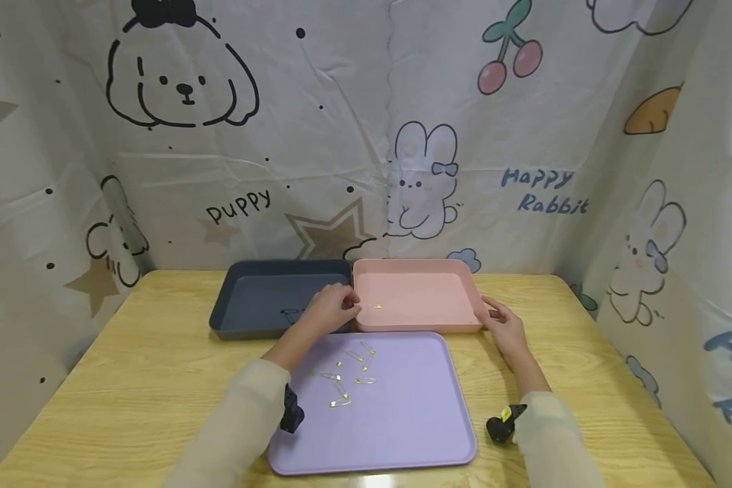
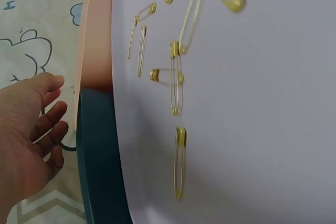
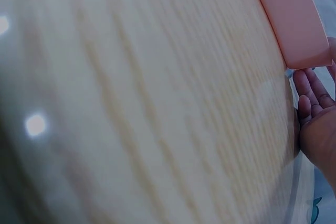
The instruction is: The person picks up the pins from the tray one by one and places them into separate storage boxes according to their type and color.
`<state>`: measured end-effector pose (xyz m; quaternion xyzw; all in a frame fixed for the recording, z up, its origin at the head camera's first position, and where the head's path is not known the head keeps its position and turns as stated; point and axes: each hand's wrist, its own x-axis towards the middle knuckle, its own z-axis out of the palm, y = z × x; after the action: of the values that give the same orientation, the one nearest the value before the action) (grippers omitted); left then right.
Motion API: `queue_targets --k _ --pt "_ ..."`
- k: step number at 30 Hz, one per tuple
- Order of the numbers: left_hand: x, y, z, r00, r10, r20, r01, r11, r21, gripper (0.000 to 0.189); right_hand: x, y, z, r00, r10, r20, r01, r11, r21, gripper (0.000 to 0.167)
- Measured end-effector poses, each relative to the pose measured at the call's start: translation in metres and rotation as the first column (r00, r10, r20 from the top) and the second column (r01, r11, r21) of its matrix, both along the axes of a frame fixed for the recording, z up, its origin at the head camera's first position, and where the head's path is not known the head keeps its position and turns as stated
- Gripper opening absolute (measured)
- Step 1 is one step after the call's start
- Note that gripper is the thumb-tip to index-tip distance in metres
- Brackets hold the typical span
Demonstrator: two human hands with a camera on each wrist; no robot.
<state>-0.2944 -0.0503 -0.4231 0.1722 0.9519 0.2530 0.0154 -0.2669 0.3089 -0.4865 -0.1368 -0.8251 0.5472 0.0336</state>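
With the left grip [image 1: 331, 309] loosely curled, apparently empty, and the right grip [image 1: 507, 332] relaxed against the pink tray [image 1: 423, 295], sorting seems underway, next needing a fine pinch on safety pins [image 2: 181, 137] nearside of the left.

The place looks like a small screened-off tabletop work nook; whether it lies in a home or a studio cannot be told. A wood-grain surface [image 1: 128, 379] fills its middle, with safety pins [image 2: 181, 138] on a lilac tray [image 1: 409, 420] upon it. Pale cloth [image 1: 341, 149] hangs behind the surface and along both its sides, creased like a curtain (the prints are nursery-like: a puppy [image 1: 185, 90], a rabbit [image 1: 423, 203], cherries [image 1: 493, 77]). Bright light glints on the surface's near part.
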Motion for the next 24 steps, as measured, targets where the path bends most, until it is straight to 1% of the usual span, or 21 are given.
queue_targets --k 3,8,11,16,22,24 --pt "0.003 -0.004 -0.001 1.000 0.006 0.008 -0.006 1.000 -0.002 0.015 0.000 0.001 -0.001 1.000 -0.002 0.004 0.002 1.000 -0.002 0.062" --pt "0.008 -0.013 -0.002 1.000 -0.016 -0.009 0.016 1.000 0.002 0.016 0.000 0.004 -0.004 1.000 -0.010 -0.003 0.010 1.000 0.001 0.061" --pt "0.012 -0.021 -0.002 0.999 -0.027 -0.030 0.027 1.000 0.013 0.016 0.000 0.004 -0.005 1.000 -0.011 -0.012 0.011 1.000 0.001 0.062" --pt "0.018 -0.038 -0.005 0.998 -0.042 -0.046 0.044 0.998 0.040 0.015 -0.001 0.005 -0.007 1.000 -0.004 -0.021 0.004 1.000 -0.003 0.064" --pt "0.026 -0.057 -0.006 0.996 -0.055 -0.066 0.057 0.998 0.031 0.017 -0.002 0.003 -0.005 1.000 -0.006 -0.025 0.005 1.000 -0.006 0.064" --pt "0.030 -0.062 -0.005 0.996 -0.061 -0.062 0.063 0.998 0.030 0.017 -0.003 0.002 -0.005 1.000 -0.003 -0.024 0.003 1.000 -0.003 0.065"
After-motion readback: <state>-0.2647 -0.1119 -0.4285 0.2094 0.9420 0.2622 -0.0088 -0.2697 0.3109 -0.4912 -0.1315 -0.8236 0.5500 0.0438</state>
